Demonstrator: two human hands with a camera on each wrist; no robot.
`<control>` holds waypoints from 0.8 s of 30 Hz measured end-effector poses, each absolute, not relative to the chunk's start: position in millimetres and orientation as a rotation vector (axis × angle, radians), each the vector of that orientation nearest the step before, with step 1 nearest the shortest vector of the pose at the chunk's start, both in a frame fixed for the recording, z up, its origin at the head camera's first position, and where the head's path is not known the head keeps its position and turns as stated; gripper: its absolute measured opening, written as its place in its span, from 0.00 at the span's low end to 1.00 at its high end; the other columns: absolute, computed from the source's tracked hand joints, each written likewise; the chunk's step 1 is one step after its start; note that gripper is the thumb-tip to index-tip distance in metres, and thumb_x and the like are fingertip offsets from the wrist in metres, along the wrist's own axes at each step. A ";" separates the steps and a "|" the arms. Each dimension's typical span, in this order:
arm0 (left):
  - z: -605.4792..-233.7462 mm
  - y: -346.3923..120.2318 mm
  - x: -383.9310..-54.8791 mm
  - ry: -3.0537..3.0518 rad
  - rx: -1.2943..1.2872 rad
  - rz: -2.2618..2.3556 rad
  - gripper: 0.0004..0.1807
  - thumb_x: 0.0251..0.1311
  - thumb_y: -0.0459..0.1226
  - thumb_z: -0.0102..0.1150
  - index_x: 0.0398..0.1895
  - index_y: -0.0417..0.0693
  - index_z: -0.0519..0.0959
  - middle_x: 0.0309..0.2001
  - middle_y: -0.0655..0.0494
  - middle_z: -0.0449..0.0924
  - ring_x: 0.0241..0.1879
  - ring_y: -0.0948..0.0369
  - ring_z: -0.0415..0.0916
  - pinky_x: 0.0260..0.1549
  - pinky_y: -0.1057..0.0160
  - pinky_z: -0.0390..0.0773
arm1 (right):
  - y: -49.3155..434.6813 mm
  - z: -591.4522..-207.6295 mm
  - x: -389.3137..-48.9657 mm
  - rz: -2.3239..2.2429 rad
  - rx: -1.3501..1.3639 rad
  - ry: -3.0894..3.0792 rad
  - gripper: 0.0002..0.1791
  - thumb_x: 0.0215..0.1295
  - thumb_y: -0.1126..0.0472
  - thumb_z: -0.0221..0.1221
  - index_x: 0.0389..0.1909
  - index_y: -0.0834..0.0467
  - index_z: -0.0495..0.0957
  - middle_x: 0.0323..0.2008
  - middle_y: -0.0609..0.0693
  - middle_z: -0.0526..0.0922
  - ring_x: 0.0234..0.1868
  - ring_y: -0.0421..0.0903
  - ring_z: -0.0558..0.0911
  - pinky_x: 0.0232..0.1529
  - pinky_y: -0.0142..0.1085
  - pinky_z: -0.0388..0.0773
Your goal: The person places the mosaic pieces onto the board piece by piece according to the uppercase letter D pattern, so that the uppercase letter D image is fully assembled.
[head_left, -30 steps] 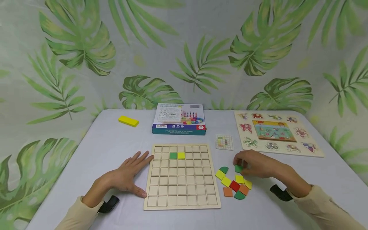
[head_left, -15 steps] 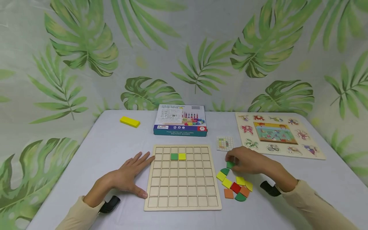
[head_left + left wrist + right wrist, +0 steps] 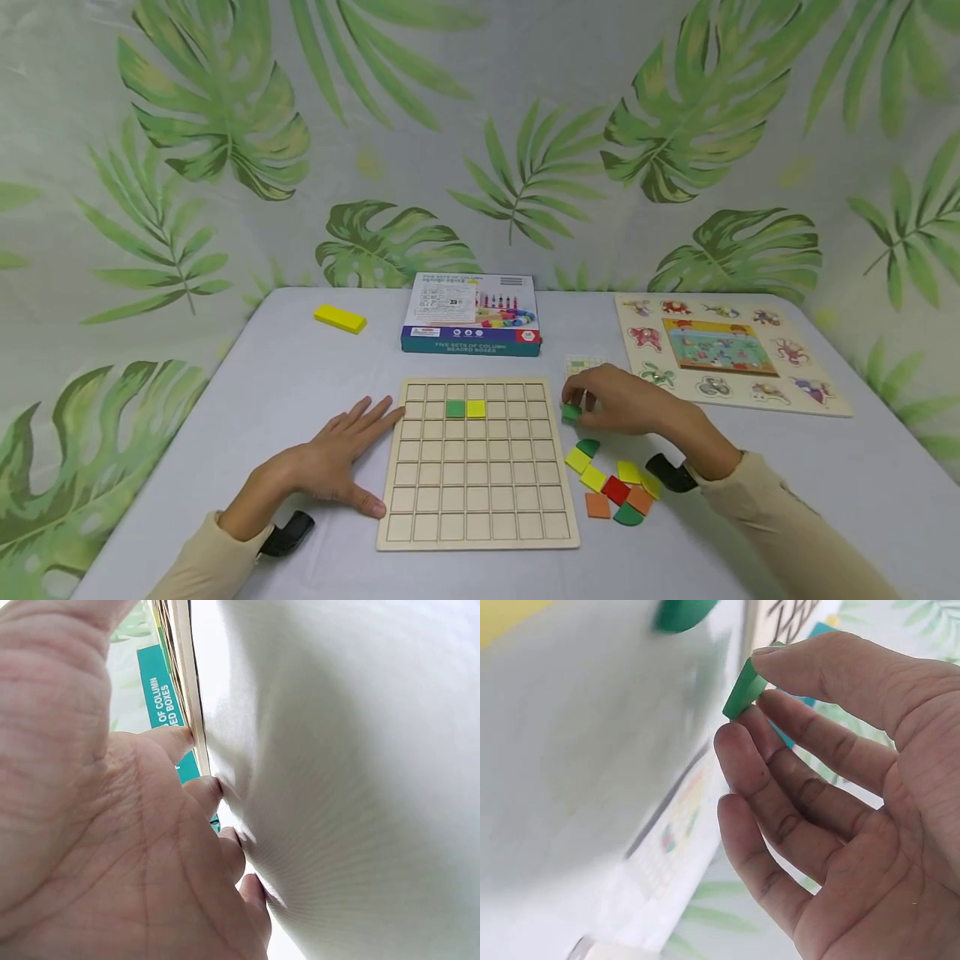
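Right hand (image 3: 626, 404): pinches a green tile (image 3: 572, 412) between thumb and fingertips, held just off the right edge of the grid board (image 3: 477, 462), above the surface (image 3: 315, 375).
Left hand (image 3: 330, 458): flat and relaxed on the surface, fingertips touching the board's left edge; holds nothing.
Board contents: two cells filled in the second row, a green square (image 3: 454, 408) with a yellow square (image 3: 476, 408) touching it on the right; every other cell bare.
Progress (judged): early; two tiles seated, a third in the fingers, not yet set down.
Loose tiles (image 3: 613, 483): yellow, red, orange and green pieces clustered right of the board, near the right wrist.
Pattern card (image 3: 583, 364): partly hidden behind the right hand.
Farther back: boxed bead set (image 3: 470, 325), closed, contents unseen; animal puzzle (image 3: 723, 350); yellow block (image 3: 340, 317).
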State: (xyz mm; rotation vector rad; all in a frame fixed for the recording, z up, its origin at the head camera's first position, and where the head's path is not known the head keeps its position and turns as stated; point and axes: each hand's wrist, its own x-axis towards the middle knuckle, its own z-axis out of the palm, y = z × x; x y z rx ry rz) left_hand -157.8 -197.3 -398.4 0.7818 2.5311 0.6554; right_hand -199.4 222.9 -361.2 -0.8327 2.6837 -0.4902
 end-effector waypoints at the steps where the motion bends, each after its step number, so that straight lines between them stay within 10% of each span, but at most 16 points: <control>1: -398.7 -197.4 -157.8 2.530 0.783 0.656 0.71 0.38 0.61 0.78 0.81 0.47 0.46 0.81 0.41 0.37 0.79 0.36 0.28 0.71 0.30 0.37 | 219.9 -360.6 -200.0 -0.488 -0.835 2.684 0.11 0.61 0.65 0.64 0.45 0.57 0.82 0.41 0.46 0.85 0.38 0.39 0.80 0.45 0.38 0.81; 24: -398.8 -199.3 -158.1 2.536 0.792 0.641 0.71 0.38 0.62 0.78 0.81 0.48 0.46 0.81 0.42 0.37 0.79 0.37 0.28 0.71 0.29 0.36 | 148.0 -355.1 -211.9 -0.546 -0.984 2.631 0.09 0.64 0.61 0.65 0.45 0.55 0.83 0.42 0.45 0.86 0.38 0.39 0.82 0.46 0.37 0.82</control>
